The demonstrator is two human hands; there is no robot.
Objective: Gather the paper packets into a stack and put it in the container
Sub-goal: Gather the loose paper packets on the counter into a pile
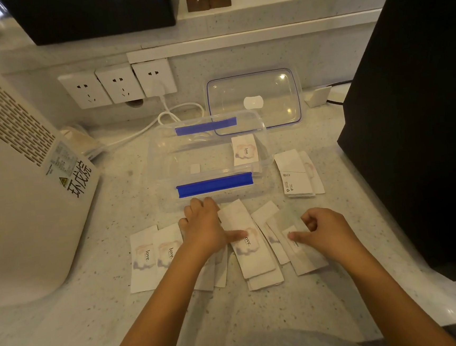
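Observation:
Several white paper packets printed "love." lie spread on the counter in front of me, the middle one (251, 249) overlapping others. My left hand (204, 230) lies flat on the spread, thumb pressing that middle packet. My right hand (325, 230) has curled fingers and its thumb and forefinger touch a packet on the right (301, 252). Two packets (143, 259) lie side by side at the left. A small pile of packets (297, 173) sits right of the clear container (164, 150) with blue clips. One packet (244, 149) lies inside the container.
The clear lid (255, 101) leans against the back wall behind the container. A white appliance (20, 177) stands at the left, a tall black object (420, 117) at the right. Wall sockets (119, 83) and a white cable (166, 114) lie behind.

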